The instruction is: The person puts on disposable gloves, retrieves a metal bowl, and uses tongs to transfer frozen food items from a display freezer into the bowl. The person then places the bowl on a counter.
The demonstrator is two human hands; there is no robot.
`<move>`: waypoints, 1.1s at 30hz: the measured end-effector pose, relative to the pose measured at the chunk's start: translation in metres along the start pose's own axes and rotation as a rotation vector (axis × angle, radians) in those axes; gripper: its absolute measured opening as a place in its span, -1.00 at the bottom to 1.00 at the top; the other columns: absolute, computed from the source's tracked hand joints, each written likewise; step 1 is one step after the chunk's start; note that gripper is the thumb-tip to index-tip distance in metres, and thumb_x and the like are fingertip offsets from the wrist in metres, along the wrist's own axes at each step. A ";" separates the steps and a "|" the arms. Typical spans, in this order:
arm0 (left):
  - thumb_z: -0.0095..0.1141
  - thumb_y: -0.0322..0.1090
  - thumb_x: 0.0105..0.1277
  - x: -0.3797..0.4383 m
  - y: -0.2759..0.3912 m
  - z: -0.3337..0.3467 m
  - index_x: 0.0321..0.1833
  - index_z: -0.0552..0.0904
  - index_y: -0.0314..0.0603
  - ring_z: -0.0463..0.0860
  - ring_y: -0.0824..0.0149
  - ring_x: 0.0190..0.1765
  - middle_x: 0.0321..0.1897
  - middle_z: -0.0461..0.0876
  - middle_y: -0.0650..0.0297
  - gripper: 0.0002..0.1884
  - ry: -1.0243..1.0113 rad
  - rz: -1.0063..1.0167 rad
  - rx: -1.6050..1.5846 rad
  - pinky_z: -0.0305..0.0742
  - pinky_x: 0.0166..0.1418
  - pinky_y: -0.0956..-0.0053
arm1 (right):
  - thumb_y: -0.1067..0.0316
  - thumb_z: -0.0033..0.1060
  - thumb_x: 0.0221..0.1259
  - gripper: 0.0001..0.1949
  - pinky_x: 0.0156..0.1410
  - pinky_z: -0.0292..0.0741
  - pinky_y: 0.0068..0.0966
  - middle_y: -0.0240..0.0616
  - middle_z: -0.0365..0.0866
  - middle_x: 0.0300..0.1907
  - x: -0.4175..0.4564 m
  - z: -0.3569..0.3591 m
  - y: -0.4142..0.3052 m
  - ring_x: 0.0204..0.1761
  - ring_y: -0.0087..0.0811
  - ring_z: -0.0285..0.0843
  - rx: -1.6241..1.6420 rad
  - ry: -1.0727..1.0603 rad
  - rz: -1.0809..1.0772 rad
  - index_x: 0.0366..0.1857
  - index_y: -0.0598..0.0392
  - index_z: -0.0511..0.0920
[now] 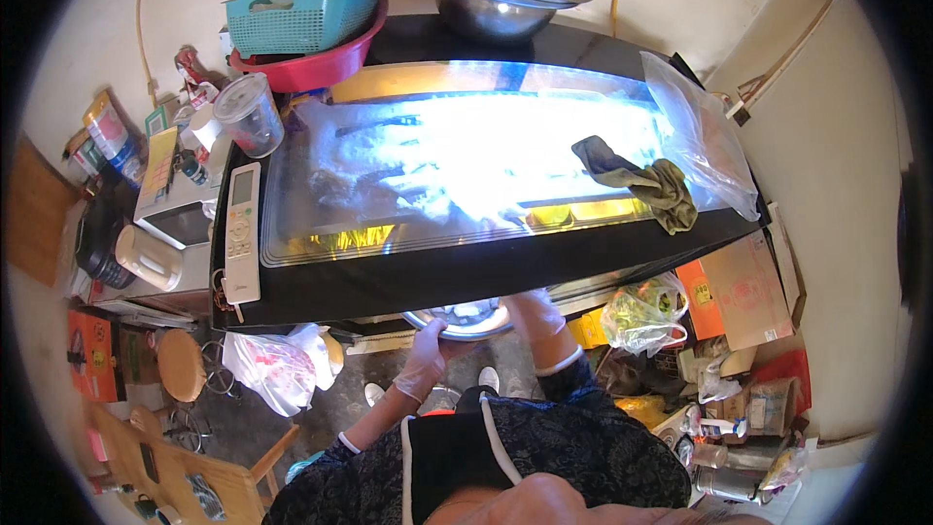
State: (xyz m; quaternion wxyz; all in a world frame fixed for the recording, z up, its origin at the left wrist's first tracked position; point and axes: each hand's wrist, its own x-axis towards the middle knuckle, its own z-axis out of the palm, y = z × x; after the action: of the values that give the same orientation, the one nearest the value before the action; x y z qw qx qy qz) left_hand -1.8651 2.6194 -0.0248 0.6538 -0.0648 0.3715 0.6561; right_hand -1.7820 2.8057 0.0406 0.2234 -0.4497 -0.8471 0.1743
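Observation:
My left hand, in a thin clear plastic glove, grips the near-left rim of a metal bowl. Pale pieces lie in the bowl, whose far part is hidden beneath the front edge of a glass-topped display case. On the bowl's right side, my gloved right hand reaches in under that same edge. Its fingers are hidden by the black border, and glare blurs what shows through the glass, so I cannot tell whether it holds anything.
On the case are a white remote control, a plastic tub, a dark cloth, a clear plastic bag, a teal basket and a steel basin. Bags and cardboard boxes flank my standing spot.

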 end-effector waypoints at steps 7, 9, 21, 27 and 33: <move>-0.28 -0.36 0.52 0.001 -0.004 0.002 0.43 0.13 -0.61 0.55 -0.18 0.32 0.31 0.42 -0.28 -0.48 0.066 0.018 0.005 0.71 0.25 -0.07 | 0.20 0.24 0.46 -0.77 0.19 0.54 -0.39 -0.21 0.71 -0.06 -0.011 -0.005 0.007 -0.01 -0.33 0.63 0.093 0.113 0.076 -0.09 0.15 0.68; -0.24 -0.36 0.51 -0.001 -0.003 0.002 0.43 0.14 -0.59 0.57 -0.16 0.30 0.31 0.43 -0.27 -0.48 0.080 0.018 0.016 0.72 0.21 -0.07 | 0.20 0.24 0.46 -0.77 0.20 0.54 -0.39 -0.20 0.71 -0.06 0.012 -0.013 0.029 -0.01 -0.33 0.63 0.066 0.124 0.168 -0.09 0.15 0.68; -0.25 -0.36 0.55 0.009 -0.009 -0.013 0.41 0.15 -0.56 0.59 -0.14 0.29 0.31 0.42 -0.26 -0.52 0.010 0.019 -0.018 0.74 0.18 -0.06 | 0.20 0.24 0.45 -0.77 0.20 0.54 -0.38 -0.19 0.71 -0.05 -0.012 -0.018 0.024 0.01 -0.32 0.63 -0.085 -0.019 -0.007 -0.11 0.16 0.69; -0.24 -0.37 0.54 0.006 -0.006 -0.015 0.40 0.16 -0.59 0.59 -0.15 0.28 0.30 0.43 -0.25 -0.52 0.024 0.013 -0.061 0.73 0.20 -0.09 | 0.16 0.27 0.34 -0.72 0.18 0.55 -0.23 -0.15 0.73 -0.08 -0.064 0.000 -0.001 0.04 -0.28 0.66 -0.042 -0.122 -0.065 -0.17 0.21 0.68; -0.23 -0.35 0.50 -0.025 0.005 -0.030 0.43 0.15 -0.64 0.57 -0.11 0.31 0.33 0.41 -0.29 -0.45 0.064 0.048 0.124 0.61 0.38 -0.01 | 0.14 0.26 0.35 -0.65 0.25 0.52 -0.29 -0.14 0.71 0.04 0.004 0.015 -0.016 0.12 -0.27 0.63 0.029 -0.177 -0.127 -0.01 0.23 0.63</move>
State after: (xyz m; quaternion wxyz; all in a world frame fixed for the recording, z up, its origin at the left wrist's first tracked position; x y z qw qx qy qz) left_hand -1.8785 2.5825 -0.0296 0.6283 -0.0364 0.4336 0.6450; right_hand -1.8035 2.7988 0.0367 0.1647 -0.3745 -0.8877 0.2113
